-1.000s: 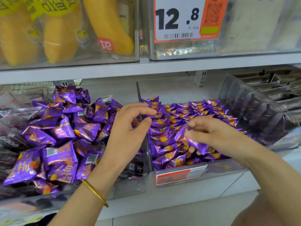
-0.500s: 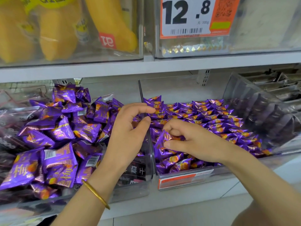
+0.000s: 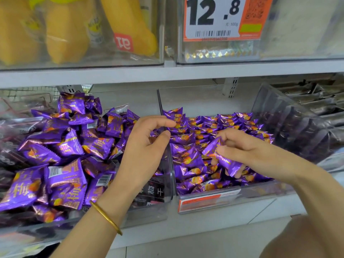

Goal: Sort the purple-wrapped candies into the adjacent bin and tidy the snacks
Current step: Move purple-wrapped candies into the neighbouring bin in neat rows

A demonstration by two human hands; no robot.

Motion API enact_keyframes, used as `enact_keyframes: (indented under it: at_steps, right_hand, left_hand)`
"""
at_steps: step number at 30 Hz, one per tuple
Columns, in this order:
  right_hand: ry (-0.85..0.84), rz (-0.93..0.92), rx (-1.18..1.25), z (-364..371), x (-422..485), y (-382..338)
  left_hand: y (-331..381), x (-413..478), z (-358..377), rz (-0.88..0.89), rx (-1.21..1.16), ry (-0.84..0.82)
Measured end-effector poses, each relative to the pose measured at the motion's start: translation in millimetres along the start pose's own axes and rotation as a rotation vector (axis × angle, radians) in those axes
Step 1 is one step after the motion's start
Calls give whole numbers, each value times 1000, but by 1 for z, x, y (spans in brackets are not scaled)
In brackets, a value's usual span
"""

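Two clear bins stand side by side on the lower shelf. The left bin [image 3: 149, 211] is heaped with large purple packets [image 3: 65, 146]. The right bin [image 3: 260, 190] holds several small purple-wrapped candies [image 3: 204, 127] with orange prints. My left hand [image 3: 145, 151] hovers over the wall between the bins, its fingers loosely curled, thumb and forefinger apart, with nothing in them. My right hand [image 3: 247, 155] is over the right bin and pinches a purple candy [image 3: 214, 148] between thumb and fingers. More purple wrappers show under its fingers.
A shelf board [image 3: 167, 71] runs close above the bins. On it stand clear boxes of yellow packets [image 3: 65, 34] and a price tag [image 3: 214, 17] reading 12.8. Dark grey packets [image 3: 307, 108] fill a tilted bin at the right. Dark packets [image 3: 11, 146] lie at the far left.
My right hand dipped to the front left of the right bin, then came back right and up with a purple candy pinched. My left hand has barely moved.
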State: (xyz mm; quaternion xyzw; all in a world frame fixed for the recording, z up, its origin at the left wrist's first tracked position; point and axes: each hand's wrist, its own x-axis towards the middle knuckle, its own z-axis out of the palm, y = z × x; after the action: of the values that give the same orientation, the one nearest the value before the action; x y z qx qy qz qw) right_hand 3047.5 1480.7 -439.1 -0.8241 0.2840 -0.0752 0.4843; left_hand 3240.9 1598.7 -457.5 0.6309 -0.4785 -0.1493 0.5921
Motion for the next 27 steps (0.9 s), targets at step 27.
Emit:
enact_keyframes:
  at_steps: [27]
  right_hand:
    - [293,97,191,-13,25,2]
  left_hand:
    - [-4,7,1,-66,13,43]
